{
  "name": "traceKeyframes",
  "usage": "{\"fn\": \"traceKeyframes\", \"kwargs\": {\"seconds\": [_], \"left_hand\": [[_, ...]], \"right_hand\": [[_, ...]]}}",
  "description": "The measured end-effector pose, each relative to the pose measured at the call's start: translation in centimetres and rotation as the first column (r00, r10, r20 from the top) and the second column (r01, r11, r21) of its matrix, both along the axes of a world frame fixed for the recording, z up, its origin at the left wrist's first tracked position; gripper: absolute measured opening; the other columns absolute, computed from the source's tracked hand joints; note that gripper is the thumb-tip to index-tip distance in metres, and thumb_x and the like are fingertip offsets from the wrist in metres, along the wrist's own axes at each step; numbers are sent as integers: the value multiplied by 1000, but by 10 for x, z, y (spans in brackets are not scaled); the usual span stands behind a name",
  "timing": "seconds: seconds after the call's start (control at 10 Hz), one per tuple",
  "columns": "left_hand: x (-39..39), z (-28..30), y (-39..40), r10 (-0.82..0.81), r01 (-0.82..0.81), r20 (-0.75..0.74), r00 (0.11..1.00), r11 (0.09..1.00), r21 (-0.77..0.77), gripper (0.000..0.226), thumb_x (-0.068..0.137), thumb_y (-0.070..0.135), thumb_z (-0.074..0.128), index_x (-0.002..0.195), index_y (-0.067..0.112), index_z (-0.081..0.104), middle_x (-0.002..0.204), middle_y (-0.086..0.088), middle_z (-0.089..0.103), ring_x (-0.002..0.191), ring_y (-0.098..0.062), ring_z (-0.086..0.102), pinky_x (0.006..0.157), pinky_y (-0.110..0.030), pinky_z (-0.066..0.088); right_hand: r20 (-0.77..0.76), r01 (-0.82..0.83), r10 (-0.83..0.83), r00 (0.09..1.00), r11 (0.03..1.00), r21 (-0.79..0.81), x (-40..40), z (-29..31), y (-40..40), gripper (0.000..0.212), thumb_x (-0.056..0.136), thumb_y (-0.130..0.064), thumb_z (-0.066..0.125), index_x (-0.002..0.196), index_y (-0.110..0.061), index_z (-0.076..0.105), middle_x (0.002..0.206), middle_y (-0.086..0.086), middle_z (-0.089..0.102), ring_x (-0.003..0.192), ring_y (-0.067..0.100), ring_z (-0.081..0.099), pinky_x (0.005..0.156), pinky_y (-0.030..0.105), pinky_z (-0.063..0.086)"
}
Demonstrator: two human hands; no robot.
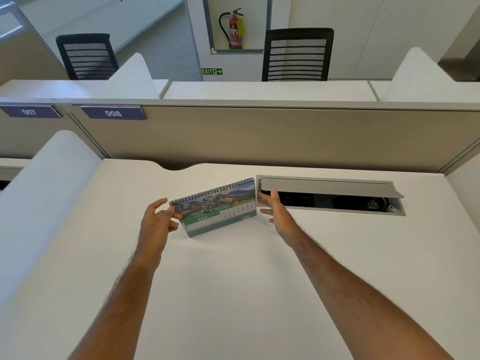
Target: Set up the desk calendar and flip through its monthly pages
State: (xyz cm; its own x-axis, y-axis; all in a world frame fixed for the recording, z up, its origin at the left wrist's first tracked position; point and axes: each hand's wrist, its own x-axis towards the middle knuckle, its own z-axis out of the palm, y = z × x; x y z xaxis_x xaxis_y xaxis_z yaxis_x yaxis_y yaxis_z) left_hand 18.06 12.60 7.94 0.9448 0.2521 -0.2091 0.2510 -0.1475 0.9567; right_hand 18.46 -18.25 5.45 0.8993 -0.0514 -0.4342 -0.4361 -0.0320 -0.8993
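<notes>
A spiral-bound desk calendar (218, 207) stands tent-like on the white desk (233, 281), turned slightly to the left. Its front page shows a mountain landscape above a green band reading JUNE. My left hand (158, 220) is at the calendar's left end, its fingertips touching the upper left corner by the spiral. My right hand (275, 209) hovers just off the right edge with fingers spread, holding nothing.
A grey cable hatch (330, 194) with its lid raised lies in the desk just right of the calendar. A beige partition (259, 136) closes the desk's far side. A white curved divider (52, 183) borders the left. Two black chairs stand beyond.
</notes>
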Motion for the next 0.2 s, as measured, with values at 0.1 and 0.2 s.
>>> {"fn": "traceKeyframes", "kwargs": {"seconds": [0.1, 0.2], "left_hand": [[-15, -8, -4, 56, -56, -18, 998, 998, 18, 35, 106, 25, 60, 140, 24, 50, 99, -10, 75, 83, -25, 61, 88, -43, 54], [-35, -30, -14, 96, -93, -32, 995, 992, 90, 35, 104, 22, 63, 135, 26, 47, 111, -8, 70, 92, -29, 65, 88, -46, 55]], "right_hand": [[-16, 4, -4, 1000, 999, -32, -11, -6, -6, 68, 102, -63, 9, 148, -31, 47, 150, -1, 48, 131, 22, 47, 110, 45, 26], [-66, -13, 9, 998, 997, -72, -28, -24, -15, 71, 101, -65, 13, 153, -25, 42, 153, 0, 44, 143, 23, 39, 110, 40, 24]]}}
